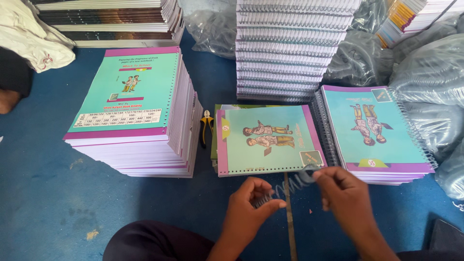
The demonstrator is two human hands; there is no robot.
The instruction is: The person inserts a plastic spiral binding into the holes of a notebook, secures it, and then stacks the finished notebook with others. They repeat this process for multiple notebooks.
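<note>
Seen from a head-worn camera looking down at a blue floor (48, 193) crowded with notebook stock. Near centre, a wire spiral binding coil (285, 186) stretched between two bare hands, just in front of the punched near edge of an unbound notebook (266, 140) with a teal cover and purple border. Left hand (251, 205) pinching the coil's left end, thumb and forefinger closed together on the wire, other fingers curled. Right hand (343, 193) gripping the coil's right end, fingertips clamped on it right at the notebook's near right corner, blurred there. Under that notebook, a short pile of more covers, one with an olive-green edge showing at the left. Just left of the pile, yellow-handled cutting pliers (207, 126) lying on the floor, handles pointing near. Further left, a tall stack of punched, unbound notebooks (140, 121), back cover up, holes along its right edge. Right of the centre pile, a lower stack of finished spiral-bound notebooks (377, 130), coils visible along both long sides. At the far centre, a high column of spiral-bound books (290, 48) viewed edge on. Clear plastic bags of wire coils (430, 82) heaped at the far right. Pale cloth (34, 34) bunched at the far left corner. Dark trouser leg (154, 241) at the near edge.
</note>
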